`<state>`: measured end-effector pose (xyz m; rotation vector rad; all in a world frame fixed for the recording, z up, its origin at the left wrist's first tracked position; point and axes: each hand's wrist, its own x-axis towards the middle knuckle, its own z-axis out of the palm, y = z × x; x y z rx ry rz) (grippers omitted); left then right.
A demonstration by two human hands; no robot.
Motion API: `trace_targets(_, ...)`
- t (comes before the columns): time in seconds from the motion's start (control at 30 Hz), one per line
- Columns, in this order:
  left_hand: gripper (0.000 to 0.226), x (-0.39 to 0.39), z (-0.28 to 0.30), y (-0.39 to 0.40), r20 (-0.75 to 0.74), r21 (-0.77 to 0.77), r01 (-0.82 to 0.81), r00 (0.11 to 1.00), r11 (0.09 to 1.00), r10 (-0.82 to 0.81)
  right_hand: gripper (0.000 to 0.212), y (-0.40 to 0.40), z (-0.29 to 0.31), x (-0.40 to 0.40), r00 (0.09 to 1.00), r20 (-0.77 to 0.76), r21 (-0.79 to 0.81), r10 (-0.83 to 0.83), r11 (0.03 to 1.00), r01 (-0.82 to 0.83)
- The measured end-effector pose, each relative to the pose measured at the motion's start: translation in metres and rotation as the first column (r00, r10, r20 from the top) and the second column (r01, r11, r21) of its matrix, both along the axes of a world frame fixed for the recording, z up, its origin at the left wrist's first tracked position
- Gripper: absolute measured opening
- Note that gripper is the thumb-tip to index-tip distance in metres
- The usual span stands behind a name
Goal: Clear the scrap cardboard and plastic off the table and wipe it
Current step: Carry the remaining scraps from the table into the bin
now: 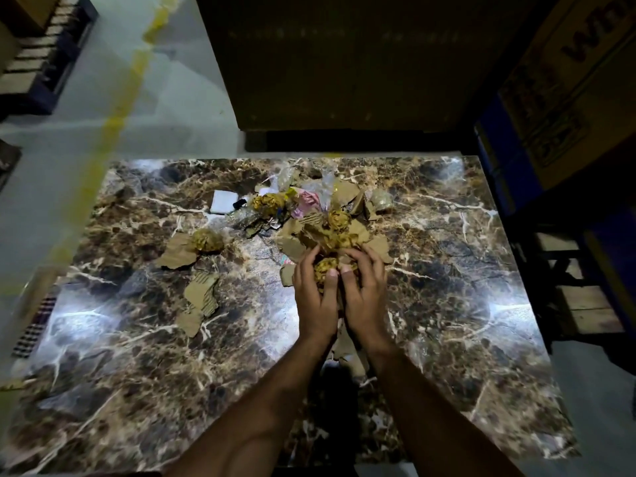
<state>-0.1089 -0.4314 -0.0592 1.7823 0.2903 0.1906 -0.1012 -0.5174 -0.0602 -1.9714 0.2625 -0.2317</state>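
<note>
Cardboard box point(581, 80) at right: "Wh…" legible (rest cut off).

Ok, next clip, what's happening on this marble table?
A person is gathering scrap. The left hand and right hand together cup a bundle of torn cardboard and crumpled yellowish wrapper near the middle of the marble table. More cardboard pieces, clear plastic and a white scrap lie beyond. No wiping yet.

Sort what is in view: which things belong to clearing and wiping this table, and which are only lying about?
Job: left hand and right hand gripping a crumpled scrap wad; cardboard scraps; plastic wrap; white paper piece; marble-pattern table; checked cloth.
Lying about: printed carton; pallet; yellow floor line.
</note>
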Motion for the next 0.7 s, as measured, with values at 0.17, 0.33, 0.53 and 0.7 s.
trace_targets(0.17, 0.037, 0.01, 0.012, -0.008, 0.045, -0.137, -0.073, 0.996, 0.988, 0.079, 0.038, 0.001, 0.013, 0.008, 0.997, 0.08, 0.116, 0.004, 0.993, -0.013)
trace_targets(0.33, 0.04, 0.016, 0.046, -0.016, 0.079, -0.354, -0.073, 0.991, 0.932, 0.108, 0.041, 0.001, 0.035, 0.016, 0.995, 0.102, 0.232, -0.021, 0.973, -0.004)
trace_targets(0.53, 0.037, 0.006, 0.084, -0.019, 0.011, -0.442, -0.161, 0.983, 0.882, 0.185, 0.048, 0.012, 0.064, 0.004, 0.997, 0.012, 0.308, -0.075, 0.949, 0.068)
trace_targets(0.7, 0.014, -0.003, 0.102, -0.016, 0.044, -0.363, -0.133, 0.986, 0.922, 0.16, 0.006, 0.014, 0.09, -0.001, 0.995, 0.049, 0.315, -0.092, 0.946, 0.072)
